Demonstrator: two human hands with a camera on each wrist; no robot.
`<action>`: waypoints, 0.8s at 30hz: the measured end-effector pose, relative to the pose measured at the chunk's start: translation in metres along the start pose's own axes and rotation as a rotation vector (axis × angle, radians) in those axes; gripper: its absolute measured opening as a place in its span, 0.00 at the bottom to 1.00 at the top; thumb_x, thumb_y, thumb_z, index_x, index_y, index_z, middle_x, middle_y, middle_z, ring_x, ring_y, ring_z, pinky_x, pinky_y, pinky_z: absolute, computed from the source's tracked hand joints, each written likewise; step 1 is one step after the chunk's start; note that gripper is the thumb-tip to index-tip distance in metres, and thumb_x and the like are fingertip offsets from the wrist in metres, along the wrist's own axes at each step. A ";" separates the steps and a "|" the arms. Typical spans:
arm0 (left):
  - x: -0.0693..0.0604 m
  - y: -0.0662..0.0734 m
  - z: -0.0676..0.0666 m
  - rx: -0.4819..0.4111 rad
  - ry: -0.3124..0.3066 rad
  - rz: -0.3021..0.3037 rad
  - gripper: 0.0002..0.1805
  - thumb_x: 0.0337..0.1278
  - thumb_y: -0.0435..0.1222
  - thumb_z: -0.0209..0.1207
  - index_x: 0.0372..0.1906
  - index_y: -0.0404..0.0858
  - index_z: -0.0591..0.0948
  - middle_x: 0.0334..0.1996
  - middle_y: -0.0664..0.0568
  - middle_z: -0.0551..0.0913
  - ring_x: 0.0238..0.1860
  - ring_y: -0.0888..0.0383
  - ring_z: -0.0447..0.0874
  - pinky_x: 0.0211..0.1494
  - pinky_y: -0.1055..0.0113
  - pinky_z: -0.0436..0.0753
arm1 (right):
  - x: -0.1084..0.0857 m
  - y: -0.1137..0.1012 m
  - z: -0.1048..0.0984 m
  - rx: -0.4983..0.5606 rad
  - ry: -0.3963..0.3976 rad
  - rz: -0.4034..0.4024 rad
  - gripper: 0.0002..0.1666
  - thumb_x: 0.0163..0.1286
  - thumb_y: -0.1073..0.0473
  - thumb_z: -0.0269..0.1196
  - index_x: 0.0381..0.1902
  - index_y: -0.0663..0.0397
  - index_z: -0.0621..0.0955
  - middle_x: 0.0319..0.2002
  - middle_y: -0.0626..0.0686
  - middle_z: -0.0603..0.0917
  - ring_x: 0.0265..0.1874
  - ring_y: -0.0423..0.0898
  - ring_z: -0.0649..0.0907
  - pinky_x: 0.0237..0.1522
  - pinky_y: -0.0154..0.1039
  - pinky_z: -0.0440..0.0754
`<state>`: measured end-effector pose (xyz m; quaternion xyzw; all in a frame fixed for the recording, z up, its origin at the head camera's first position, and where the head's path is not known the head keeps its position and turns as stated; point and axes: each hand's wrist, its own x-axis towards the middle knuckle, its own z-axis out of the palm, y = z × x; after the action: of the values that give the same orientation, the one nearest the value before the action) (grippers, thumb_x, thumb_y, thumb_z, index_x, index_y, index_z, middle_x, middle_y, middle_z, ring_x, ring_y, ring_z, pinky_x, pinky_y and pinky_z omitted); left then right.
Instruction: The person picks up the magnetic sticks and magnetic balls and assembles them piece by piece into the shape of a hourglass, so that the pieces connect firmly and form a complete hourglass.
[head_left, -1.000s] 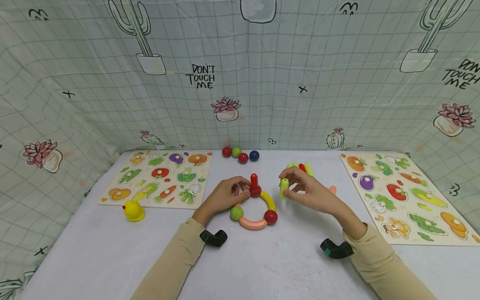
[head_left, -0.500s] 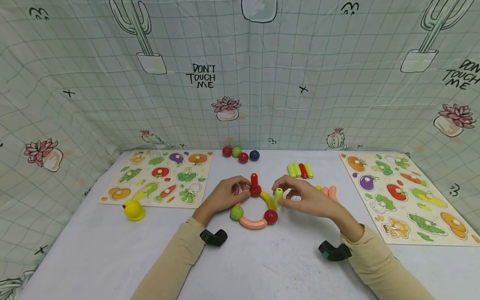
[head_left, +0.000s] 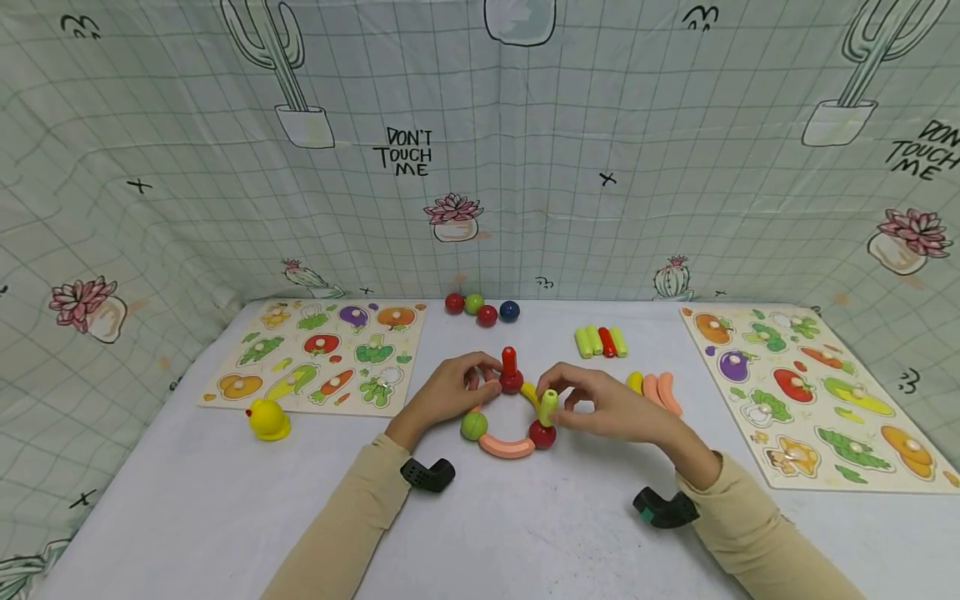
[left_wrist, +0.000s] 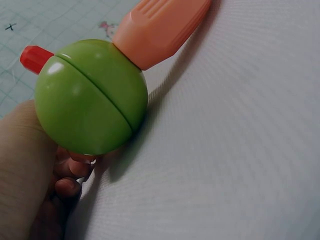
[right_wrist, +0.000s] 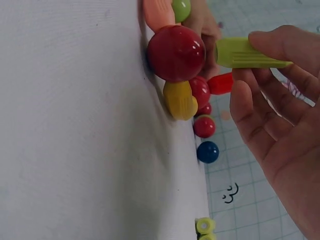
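Observation:
A ring of balls and curved sticks lies on the table: a green ball (head_left: 474,427), a pink curved stick (head_left: 506,447), a red ball (right_wrist: 176,53), a yellow curved stick (right_wrist: 178,100) and a back red ball (head_left: 512,382). On that back ball a red stick (head_left: 509,360) stands upright. My left hand (head_left: 455,387) holds the ring's left back side, around a mostly hidden pink stick. My right hand (head_left: 611,406) pinches a light green straight stick (right_wrist: 240,53) between thumb and fingers, upright just above the right front red ball, with a small gap.
Behind the ring sit several loose balls (head_left: 487,315). To the right lie a row of green and red straight sticks (head_left: 607,342) and a group of yellow and pink curved sticks (head_left: 651,388). A yellow rubber duck (head_left: 267,420) and vegetable puzzle boards (head_left: 311,358) flank the area.
My right hand has moved left with the green stick, from beside the ring to over the right front red ball. My left hand and the ring have stayed in place.

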<state>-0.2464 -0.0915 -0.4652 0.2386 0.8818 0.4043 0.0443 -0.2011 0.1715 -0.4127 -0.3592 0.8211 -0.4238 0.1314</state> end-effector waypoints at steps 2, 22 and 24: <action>0.000 0.000 0.000 0.000 -0.002 0.000 0.15 0.58 0.42 0.61 0.50 0.47 0.79 0.33 0.58 0.77 0.30 0.61 0.71 0.32 0.73 0.68 | 0.000 -0.001 0.001 -0.002 -0.011 -0.001 0.18 0.66 0.57 0.62 0.51 0.52 0.73 0.46 0.47 0.79 0.44 0.42 0.78 0.45 0.34 0.79; 0.001 0.000 -0.003 0.045 -0.030 0.023 0.15 0.58 0.44 0.60 0.51 0.48 0.78 0.32 0.58 0.77 0.28 0.63 0.69 0.30 0.73 0.67 | -0.003 0.001 -0.006 -0.018 -0.008 -0.004 0.21 0.65 0.56 0.63 0.54 0.54 0.73 0.48 0.48 0.79 0.47 0.41 0.79 0.45 0.35 0.80; 0.000 0.001 -0.006 0.053 -0.051 0.027 0.16 0.58 0.43 0.60 0.51 0.48 0.78 0.31 0.57 0.76 0.28 0.63 0.69 0.30 0.73 0.66 | -0.005 0.002 -0.011 -0.024 0.008 0.008 0.21 0.65 0.55 0.63 0.54 0.52 0.73 0.47 0.49 0.78 0.46 0.41 0.79 0.44 0.35 0.80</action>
<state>-0.2479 -0.0945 -0.4604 0.2616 0.8875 0.3754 0.0550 -0.2043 0.1823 -0.4076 -0.3558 0.8280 -0.4149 0.1252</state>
